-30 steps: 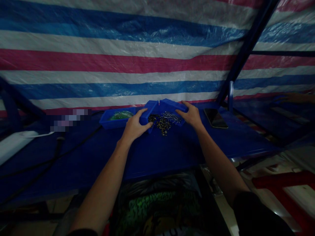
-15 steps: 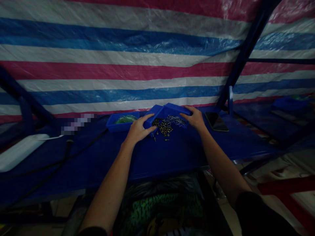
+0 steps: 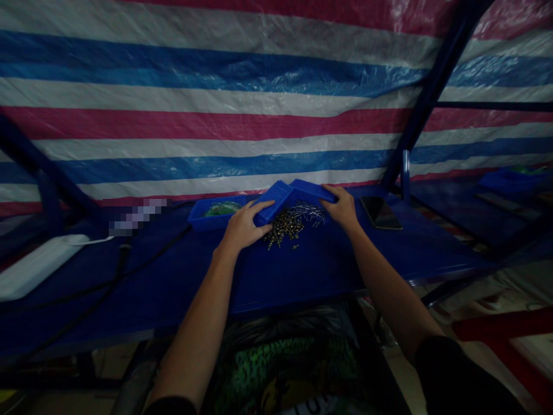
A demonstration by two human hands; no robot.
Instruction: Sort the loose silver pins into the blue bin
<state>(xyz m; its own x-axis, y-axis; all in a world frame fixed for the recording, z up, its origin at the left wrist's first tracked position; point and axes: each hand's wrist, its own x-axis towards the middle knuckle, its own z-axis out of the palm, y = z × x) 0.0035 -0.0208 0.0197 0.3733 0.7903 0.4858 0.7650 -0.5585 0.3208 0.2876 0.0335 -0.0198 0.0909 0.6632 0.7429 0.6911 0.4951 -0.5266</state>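
Note:
My left hand (image 3: 247,226) grips a small blue plastic bin (image 3: 276,200), tipped steeply over the table. My right hand (image 3: 341,207) holds a second blue bin (image 3: 311,190), tilted as well, its end touching or nearly touching the first. Below the left bin lies a heap of brass-coloured screw-like pieces (image 3: 285,226). Beside it, under the right bin, silvery thin metal pieces (image 3: 309,213) are spread and border on the brass heap. One brass piece (image 3: 295,247) sits apart, toward me. The bins' insides are mostly hidden.
A third blue bin (image 3: 196,222) with a green bundle stands left of my left hand. A dark phone (image 3: 381,212) lies to the right on the blue table (image 3: 294,282). A white power strip (image 3: 41,268) and black cables are at left. A striped sheet (image 3: 242,124) hangs behind.
Both bins have been tipped further over, so their insides show less. More brass and silvery pieces lie in heaps on the table. The hands have barely shifted.

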